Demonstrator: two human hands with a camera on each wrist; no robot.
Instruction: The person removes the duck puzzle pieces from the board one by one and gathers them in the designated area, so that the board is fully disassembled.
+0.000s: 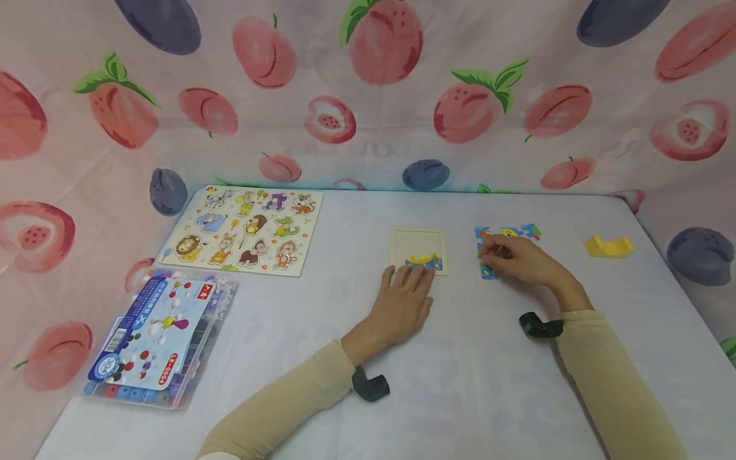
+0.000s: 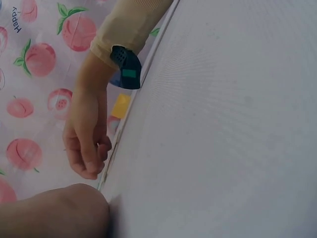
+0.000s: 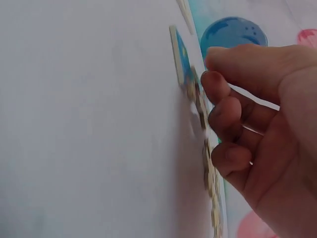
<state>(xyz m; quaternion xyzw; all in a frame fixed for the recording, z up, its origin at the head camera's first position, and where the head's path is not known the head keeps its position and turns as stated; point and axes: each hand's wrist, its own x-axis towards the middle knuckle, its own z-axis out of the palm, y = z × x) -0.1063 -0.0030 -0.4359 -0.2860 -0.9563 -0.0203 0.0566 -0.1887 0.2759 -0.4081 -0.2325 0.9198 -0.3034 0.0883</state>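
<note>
My left hand (image 1: 399, 306) rests with extended fingers at the near edge of a small wooden puzzle tray (image 1: 418, 237). Inside that tray, blue and yellow puzzle pieces (image 1: 431, 263) lie along its near side. Over to the right, my right hand (image 1: 520, 259) hovers above loose jigsaw pieces (image 1: 529, 231), its fingers loosely bent and its thumb near the index fingertip. From the right wrist, nothing shows between thumb and fingers, and a blue-faced piece (image 3: 182, 54) lies just beyond the fingertips. The right hand covers part of the loose pieces in the head view.
An animal puzzle board (image 1: 241, 230) lies at the back left. In front of it is a clear plastic case (image 1: 158, 335) with a printed molecule label. A yellow curved block (image 1: 609, 246) stands at the far right. Fruit-patterned cloth (image 1: 368, 128) hangs behind the table.
</note>
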